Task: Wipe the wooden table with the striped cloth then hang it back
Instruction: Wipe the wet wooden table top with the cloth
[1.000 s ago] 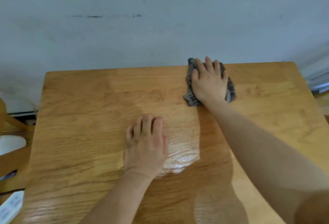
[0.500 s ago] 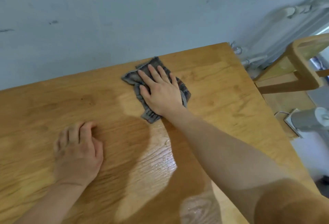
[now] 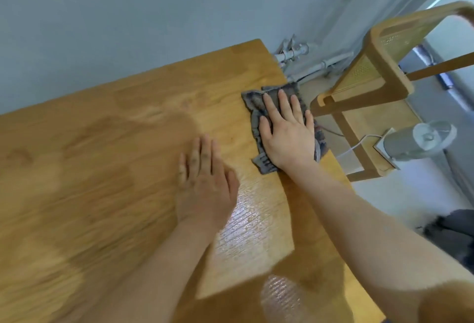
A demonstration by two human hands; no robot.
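Item: striped cloth (image 3: 254,103), grey with darker bands, lying flattened right of centre in the frame, at the right-hand edge of the wooden table (image 3: 102,169); its far side appears to reach or slightly overhang that edge. Held by: right hand (image 3: 287,133), palm down, fingers straight and spread, pressing the cloth flat rather than gripping it. Left hand (image 3: 205,181): lower centre of the frame, blurred, laid flat on bare wood with fingers extended, holding nothing. Surface: a glossy sheen below the hands suggests damp wood. Handling, by judgement: soft, limp and light, likely damp, so it should slide under a flat palm and bunch if pushed from one edge; not fragile. Best taken by the free corner showing beside the right wrist, or gathered up under the palm. Surroundings: wooden chair (image 3: 379,66) at upper right, grey appliance (image 3: 415,140) with a white cord below it, grey pipes (image 3: 295,53) against the wall. Markings: no brand, label or legible writing anywhere.
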